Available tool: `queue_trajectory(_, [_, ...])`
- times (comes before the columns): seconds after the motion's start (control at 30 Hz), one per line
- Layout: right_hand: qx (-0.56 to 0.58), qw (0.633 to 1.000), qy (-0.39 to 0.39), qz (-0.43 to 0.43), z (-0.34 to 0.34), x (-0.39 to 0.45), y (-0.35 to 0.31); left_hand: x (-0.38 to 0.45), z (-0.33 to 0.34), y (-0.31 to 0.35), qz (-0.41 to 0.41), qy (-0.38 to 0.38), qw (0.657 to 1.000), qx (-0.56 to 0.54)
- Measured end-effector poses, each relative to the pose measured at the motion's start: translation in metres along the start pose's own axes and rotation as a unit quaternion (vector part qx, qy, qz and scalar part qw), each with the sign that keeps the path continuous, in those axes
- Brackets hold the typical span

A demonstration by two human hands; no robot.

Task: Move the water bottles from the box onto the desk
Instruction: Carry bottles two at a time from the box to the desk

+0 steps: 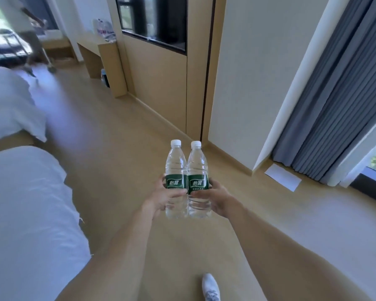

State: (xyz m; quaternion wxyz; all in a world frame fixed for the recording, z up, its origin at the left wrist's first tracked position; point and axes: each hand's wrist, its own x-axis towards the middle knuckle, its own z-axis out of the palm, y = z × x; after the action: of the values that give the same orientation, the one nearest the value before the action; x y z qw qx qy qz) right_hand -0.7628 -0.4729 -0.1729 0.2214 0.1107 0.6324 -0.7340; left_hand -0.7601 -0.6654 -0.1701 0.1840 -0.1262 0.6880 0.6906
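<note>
1. The left hand (161,197) grips one water bottle (175,179); the right hand (215,197) grips another bottle (198,180).
2. Both stay upright, touching, out front over the floor (117,148), likely for steady carrying.
3. The table (91,43) stands well apart, far ahead.

Each of the two bottles, the left bottle (175,181) and the right bottle (198,183), bore a green label reading "怡寶"; smaller print beneath was illegible.
</note>
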Motion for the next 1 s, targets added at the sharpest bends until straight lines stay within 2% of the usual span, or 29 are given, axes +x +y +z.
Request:
queue_trajectory(0.3, [-0.043, 0.992, -0.109, 0.045, -0.008, 0.163, -0.097, 0.124, -0.022, 0.088, 0.000, 0.100, 0.994, -0.037])
queue_trajectory(0.63, [-0.099, 0.975, -0.195, 0.029, 0.047, 0.300, -0.164, 0.222, -0.105, 0.136, 0.006, 0.165, 0.984, -0.067])
queue_trajectory(0.83, [-0.112, 0.975, -0.191, 0.013, 0.104, 0.390, -0.195, 0.302, -0.178, 0.161, 0.014, 0.167, 0.982, -0.083])
queue_trajectory(1.0, [-0.116, 0.977, -0.173, 0.037, 0.163, 0.472, -0.225, 0.360, -0.252, 0.199, 0.001, 0.163, 0.985, -0.054])
